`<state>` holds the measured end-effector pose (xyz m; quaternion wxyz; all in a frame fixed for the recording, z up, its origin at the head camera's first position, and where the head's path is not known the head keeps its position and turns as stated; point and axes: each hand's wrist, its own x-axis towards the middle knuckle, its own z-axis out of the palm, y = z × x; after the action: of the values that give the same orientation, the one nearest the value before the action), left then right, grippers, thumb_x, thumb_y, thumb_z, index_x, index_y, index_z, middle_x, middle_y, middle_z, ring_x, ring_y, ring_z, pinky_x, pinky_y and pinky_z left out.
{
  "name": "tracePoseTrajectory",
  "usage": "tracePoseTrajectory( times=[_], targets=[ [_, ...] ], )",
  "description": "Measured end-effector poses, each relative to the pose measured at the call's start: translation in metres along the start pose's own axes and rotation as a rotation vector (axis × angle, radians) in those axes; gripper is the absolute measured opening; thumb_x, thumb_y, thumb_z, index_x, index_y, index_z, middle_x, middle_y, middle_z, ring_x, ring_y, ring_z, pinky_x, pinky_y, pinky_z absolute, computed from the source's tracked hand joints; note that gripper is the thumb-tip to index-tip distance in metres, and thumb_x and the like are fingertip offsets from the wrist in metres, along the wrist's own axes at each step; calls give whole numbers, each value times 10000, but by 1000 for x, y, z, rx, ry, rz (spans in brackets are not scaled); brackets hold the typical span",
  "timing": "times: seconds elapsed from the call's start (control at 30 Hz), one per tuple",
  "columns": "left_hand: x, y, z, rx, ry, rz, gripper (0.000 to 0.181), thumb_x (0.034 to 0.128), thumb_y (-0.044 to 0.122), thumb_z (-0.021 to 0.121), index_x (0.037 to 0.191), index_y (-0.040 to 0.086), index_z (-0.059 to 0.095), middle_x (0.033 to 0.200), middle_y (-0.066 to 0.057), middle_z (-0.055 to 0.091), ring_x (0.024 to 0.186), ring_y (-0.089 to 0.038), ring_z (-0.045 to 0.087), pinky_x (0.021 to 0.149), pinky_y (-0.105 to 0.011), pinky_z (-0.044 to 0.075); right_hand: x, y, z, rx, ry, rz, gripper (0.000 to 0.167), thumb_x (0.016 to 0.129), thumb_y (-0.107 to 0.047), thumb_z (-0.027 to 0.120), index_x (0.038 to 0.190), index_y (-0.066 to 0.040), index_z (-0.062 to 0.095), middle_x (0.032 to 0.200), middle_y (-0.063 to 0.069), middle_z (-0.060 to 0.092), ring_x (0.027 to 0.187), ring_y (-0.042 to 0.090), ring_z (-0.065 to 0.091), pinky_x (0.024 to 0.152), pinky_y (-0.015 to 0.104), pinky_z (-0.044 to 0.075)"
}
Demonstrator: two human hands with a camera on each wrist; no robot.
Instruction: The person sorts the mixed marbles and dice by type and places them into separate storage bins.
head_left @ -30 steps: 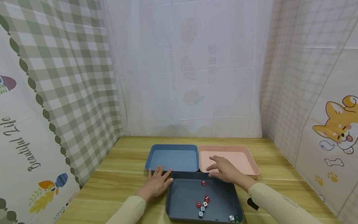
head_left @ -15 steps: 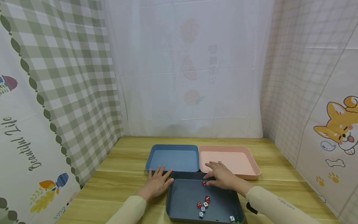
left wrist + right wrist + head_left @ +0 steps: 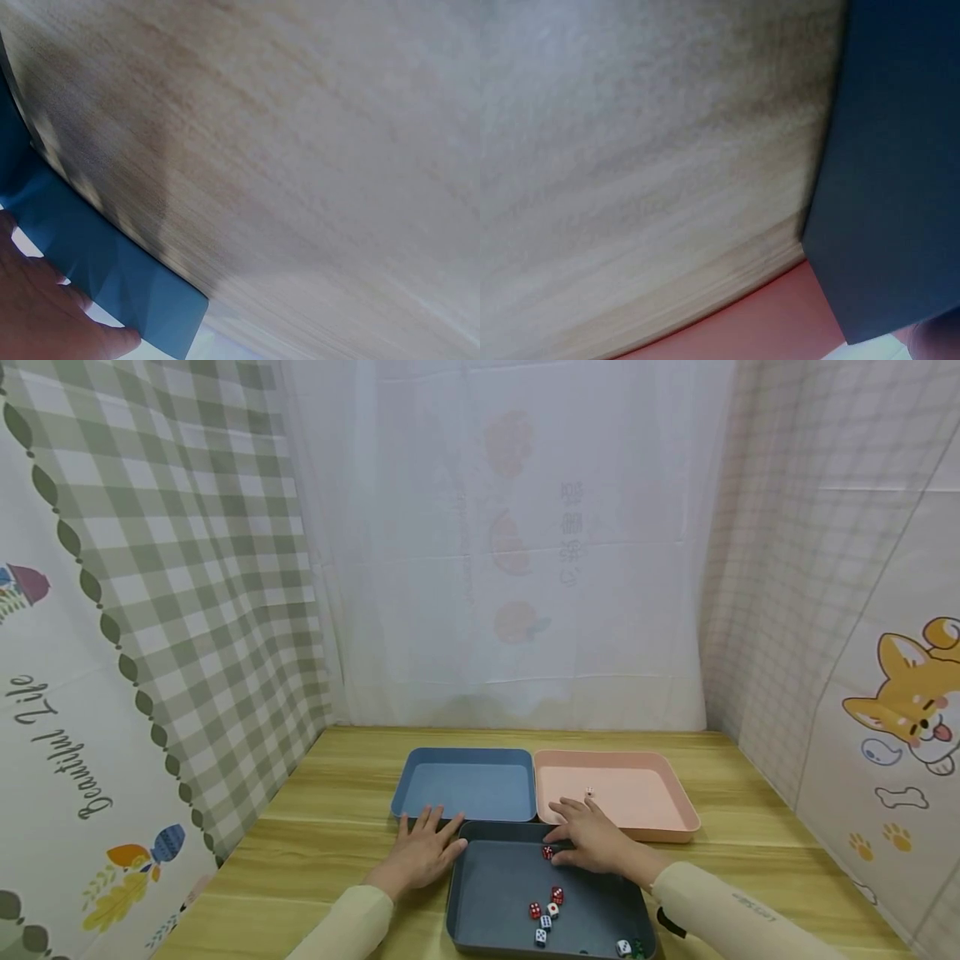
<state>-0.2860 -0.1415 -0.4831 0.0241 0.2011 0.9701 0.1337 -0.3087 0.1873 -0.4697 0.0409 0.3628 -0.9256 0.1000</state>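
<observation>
My right hand (image 3: 592, 839) is low over the far part of the dark grey tray (image 3: 495, 860), thumb and forefinger pinching a red die (image 3: 547, 852) on its floor. My left hand (image 3: 422, 855) lies with spread, straight fingers at the corner where the blue tray (image 3: 472, 785) meets the dark tray. A pale die (image 3: 589, 792) sits in the pink tray (image 3: 660, 789). Nearer the front of the dark tray are two red dice, the upper one (image 3: 557, 895) and the left one (image 3: 534, 910), and several white dice (image 3: 541, 937).
A white die (image 3: 623, 947) and green dice (image 3: 638, 948) sit in the dark tray's near right corner. All three trays stand together on the wooden table (image 3: 322, 860). Cloth hangs at the back (image 3: 495, 693) and on both sides.
My right hand has moved from over the pink tray down and left to the red die. The pale die has come into view in the pink tray. My left hand stays put.
</observation>
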Motion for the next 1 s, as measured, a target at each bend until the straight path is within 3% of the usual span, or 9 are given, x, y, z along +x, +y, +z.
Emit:
tracePoseTrajectory(
  times=[0.5, 1.0],
  targets=[
    [2, -1, 2, 10, 0, -1, 607, 1053, 550, 321, 1554, 211, 378, 1589, -205, 266, 1467, -424, 204, 1098, -713, 93, 2, 2, 12, 4, 60, 5, 169, 854, -334, 778, 939, -190, 804, 1394, 219, 538, 1335, 478, 409, 1040, 742, 210],
    [3, -6, 6, -3, 8, 3, 612, 1051, 558, 313, 1560, 222, 368, 1592, -212, 256, 1470, -432, 185, 1102, -712, 67, 6, 0, 3, 20, 65, 13, 141, 861, -331, 774, 934, -215, 808, 1401, 222, 534, 1344, 482, 399, 1046, 741, 207]
  ],
)
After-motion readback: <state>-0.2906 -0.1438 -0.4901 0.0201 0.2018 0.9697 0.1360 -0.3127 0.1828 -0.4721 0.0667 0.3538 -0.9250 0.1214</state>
